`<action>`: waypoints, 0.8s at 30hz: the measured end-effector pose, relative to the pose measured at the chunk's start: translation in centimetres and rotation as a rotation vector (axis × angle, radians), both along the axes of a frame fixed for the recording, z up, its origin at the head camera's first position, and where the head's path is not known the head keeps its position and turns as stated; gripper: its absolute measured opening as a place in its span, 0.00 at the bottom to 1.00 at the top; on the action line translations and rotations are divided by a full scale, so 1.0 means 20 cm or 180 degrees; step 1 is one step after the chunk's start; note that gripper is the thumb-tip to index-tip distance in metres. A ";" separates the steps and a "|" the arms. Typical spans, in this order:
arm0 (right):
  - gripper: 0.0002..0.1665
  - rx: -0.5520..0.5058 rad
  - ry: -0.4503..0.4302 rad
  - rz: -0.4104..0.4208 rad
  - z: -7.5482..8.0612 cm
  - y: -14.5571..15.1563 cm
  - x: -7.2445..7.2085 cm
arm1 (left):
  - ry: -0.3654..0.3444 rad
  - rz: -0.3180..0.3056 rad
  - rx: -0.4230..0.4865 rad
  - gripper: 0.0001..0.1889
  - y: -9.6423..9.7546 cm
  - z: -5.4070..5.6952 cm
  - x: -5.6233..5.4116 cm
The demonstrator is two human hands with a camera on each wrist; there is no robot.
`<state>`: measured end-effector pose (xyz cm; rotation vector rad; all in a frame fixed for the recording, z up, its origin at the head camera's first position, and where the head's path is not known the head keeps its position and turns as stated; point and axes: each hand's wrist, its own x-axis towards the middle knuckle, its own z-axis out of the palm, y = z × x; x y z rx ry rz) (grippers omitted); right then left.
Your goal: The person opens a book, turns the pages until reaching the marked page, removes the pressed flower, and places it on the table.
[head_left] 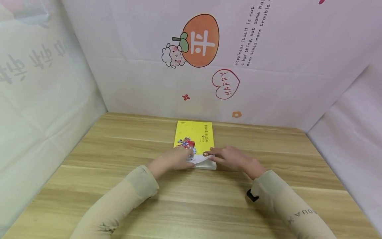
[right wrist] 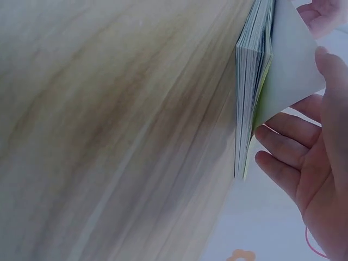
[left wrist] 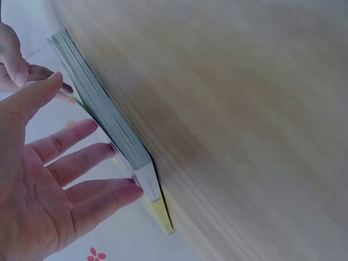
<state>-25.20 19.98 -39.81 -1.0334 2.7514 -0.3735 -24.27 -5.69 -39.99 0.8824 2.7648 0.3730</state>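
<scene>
A yellow paperback book (head_left: pixel 191 132) with a cartoon picture and Chinese characters on its cover lies flat on the table, its page edges facing the person. My right hand (head_left: pixel 232 157) pinches the lower right corner of the front cover between thumb and fingers. That corner of the cover (right wrist: pixel 293 65) is lifted and bent away from the pages (right wrist: pixel 254 60) in the right wrist view. My left hand (head_left: pixel 177 157) is at the lower left of the book. Its fairly straight fingers (left wrist: pixel 81 160) touch the cover, with the thumb held apart.
The wooden table (head_left: pixel 191 205) runs out to both sides of the book. Behind it stands a white printed backdrop (head_left: pixel 143 86), with pale cloth walls at left and right. A black band (head_left: pixel 252 196) shows at the right sleeve's cuff.
</scene>
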 end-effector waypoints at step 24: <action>0.28 -0.0197 0.0563 -0.0402 0.01 -0.07 0.01 | 0.0480 0.0525 -0.0455 0.22 0.22 0.01 -0.01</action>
